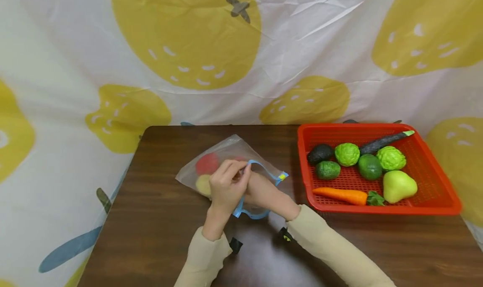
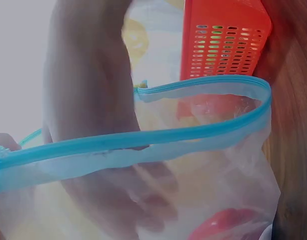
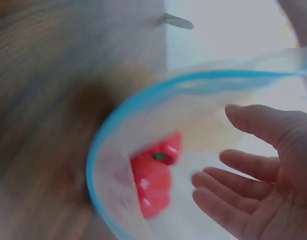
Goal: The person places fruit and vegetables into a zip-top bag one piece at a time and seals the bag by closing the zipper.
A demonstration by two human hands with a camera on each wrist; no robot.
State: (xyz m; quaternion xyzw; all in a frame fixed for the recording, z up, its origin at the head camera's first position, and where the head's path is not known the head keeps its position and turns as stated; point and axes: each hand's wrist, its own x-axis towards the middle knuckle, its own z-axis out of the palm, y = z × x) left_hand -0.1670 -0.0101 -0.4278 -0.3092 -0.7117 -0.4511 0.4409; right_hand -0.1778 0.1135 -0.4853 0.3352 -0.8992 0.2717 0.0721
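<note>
A clear zip bag (image 1: 234,142) with a blue zip edge lies on the table, its mouth toward me. My left hand (image 1: 226,184) pinches the blue edge between thumb and fingers. My right hand (image 1: 260,190) reaches through the mouth; in the right wrist view the right hand (image 3: 253,185) has its fingers spread and holds nothing. Near those fingertips inside the bag is a red bell pepper (image 3: 153,185) with a green stem. Through the plastic in the head view show a red round thing (image 1: 206,164) and a pale yellow one (image 1: 203,185), kinds unclear.
To the right stands a red basket (image 1: 434,169) holding a carrot (image 1: 339,194), a green pear (image 1: 400,186), a dark long vegetable (image 1: 385,143) and several green items. The table (image 1: 151,236) is brown wood. A fruit-print cloth (image 1: 302,35) hangs behind.
</note>
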